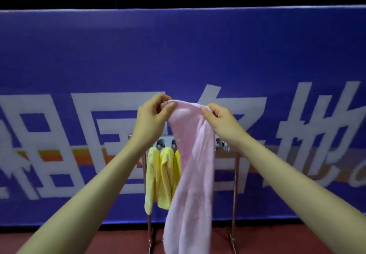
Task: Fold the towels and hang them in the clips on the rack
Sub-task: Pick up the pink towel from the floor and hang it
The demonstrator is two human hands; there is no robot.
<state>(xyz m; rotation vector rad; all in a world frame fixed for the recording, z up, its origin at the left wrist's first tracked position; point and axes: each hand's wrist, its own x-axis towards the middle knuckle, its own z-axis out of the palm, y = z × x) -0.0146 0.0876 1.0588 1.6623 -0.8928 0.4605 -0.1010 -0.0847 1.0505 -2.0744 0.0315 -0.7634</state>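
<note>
A pink towel (193, 170) hangs long and loosely bunched in front of me, held up by its top edge. My left hand (152, 115) pinches the top left corner and my right hand (219, 119) pinches the top right. Behind and below the towel stands a metal rack (235, 184) with clips (160, 144) along its top bar. Three yellow towels (165, 174) hang from clips on the rack's left part; the third is mostly hidden by the pink towel. More clips (222, 144) show at the right, partly behind my right wrist.
A tall blue banner (178, 55) with large white characters stands just behind the rack as a barrier. The floor (122, 242) is dark red. The rack's legs reach the floor at bottom centre.
</note>
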